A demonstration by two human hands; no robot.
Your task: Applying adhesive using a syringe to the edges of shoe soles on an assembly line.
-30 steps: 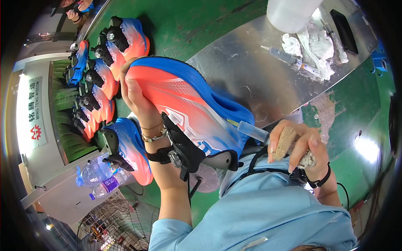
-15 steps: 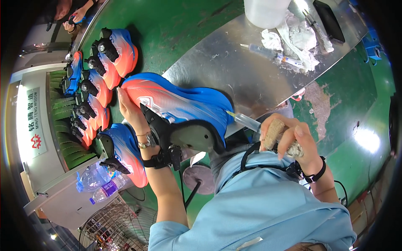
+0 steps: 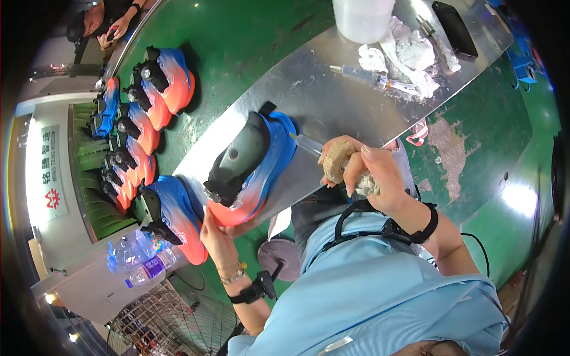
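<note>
A blue-and-coral shoe (image 3: 279, 145) rests tilted at the metal table's near edge, its black collar opening and strap facing up. My left hand (image 3: 221, 242) is closed at the coral toe end, the thumb in front and some fingers hidden beneath the shoe. In my right hand (image 3: 380, 178) is a clear syringe (image 3: 309, 145), its yellowish tip at the shoe's blue edge. A rough tan ring-shaped piece (image 3: 339, 155) and a crumpled whitish wad (image 3: 368, 185) are also within that hand's fingers.
Several similar shoes (image 3: 178, 89) stand along the left. Another shoe (image 3: 172, 196) lies beside my left hand. On the metal table (image 3: 303, 77) are a white container (image 3: 363, 18), crumpled tissue (image 3: 409, 50), another syringe (image 3: 356, 72) and a black case (image 3: 454, 29). A fan (image 3: 172, 320) stands below.
The shoe has been turned, so its collar opening now faces up instead of its side. My left hand has come nearer me, to the toe; my right hand has moved left and up with the syringe.
</note>
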